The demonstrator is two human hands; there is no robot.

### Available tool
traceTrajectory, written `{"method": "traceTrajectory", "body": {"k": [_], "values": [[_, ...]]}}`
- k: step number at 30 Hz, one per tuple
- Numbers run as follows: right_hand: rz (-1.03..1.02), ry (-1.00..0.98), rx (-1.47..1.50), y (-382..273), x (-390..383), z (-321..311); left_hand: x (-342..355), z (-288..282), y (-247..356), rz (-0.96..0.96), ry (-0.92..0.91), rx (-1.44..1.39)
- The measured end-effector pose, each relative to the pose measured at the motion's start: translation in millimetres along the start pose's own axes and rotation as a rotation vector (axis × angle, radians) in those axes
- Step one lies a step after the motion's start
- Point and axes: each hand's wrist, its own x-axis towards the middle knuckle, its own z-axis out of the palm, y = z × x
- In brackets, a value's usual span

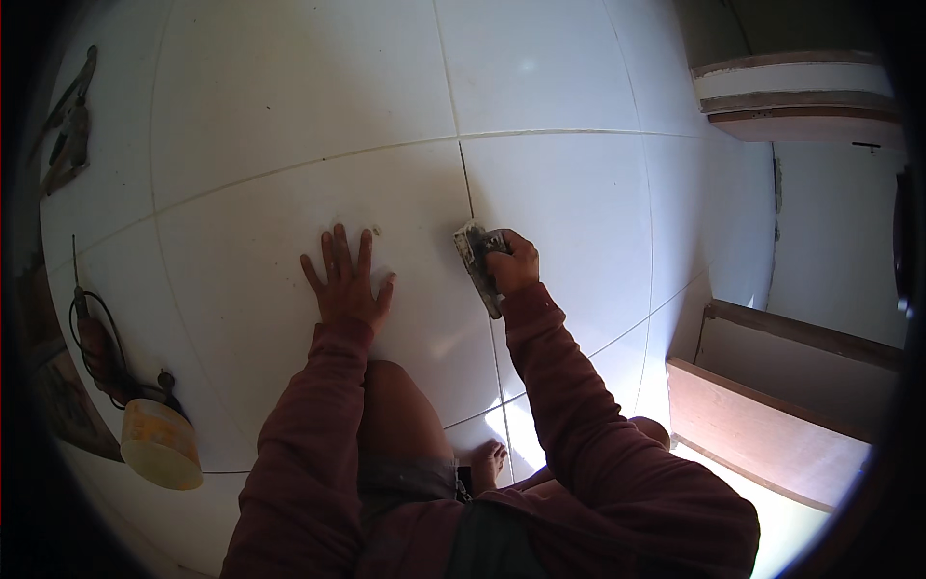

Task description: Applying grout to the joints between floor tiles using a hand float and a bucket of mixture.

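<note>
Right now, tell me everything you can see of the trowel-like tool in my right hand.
The trowel-like tool is long and narrow, dark grey, with pale crust, most visible at its far end. Its material is unclear. Your right hand grips it from the right, hiding part of it. It slants slightly, far end leftward, over the dark tile joint; floor contact can't be confirmed.

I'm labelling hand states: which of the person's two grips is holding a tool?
The right grip, with its fingers closed on a smeared tool; the left grip instead lies open, fingers spread, on the white tiles.
</note>
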Motion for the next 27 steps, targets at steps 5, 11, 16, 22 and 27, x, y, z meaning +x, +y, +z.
{"method": "traceTrajectory", "body": {"k": [5,11,16,22,27], "values": [[0.033,-0.078,-0.099,-8,0,8,-1,-2,-1,0.0,-0.001,0.002],[-0.083,0.142,-0.21,-8,6,10,1,-3,2,0.021,0.02,-0.028],[-0.072,0.133,-0.196,-28,18,9,1,-5,2,0.032,0.059,-0.026],[-0.042,0.108,-0.149,-41,27,8,0,1,0,0.034,0.078,-0.029],[0.007,-0.053,-0.17,-41,37,8,1,1,3,0.007,0.017,-0.014]]}}
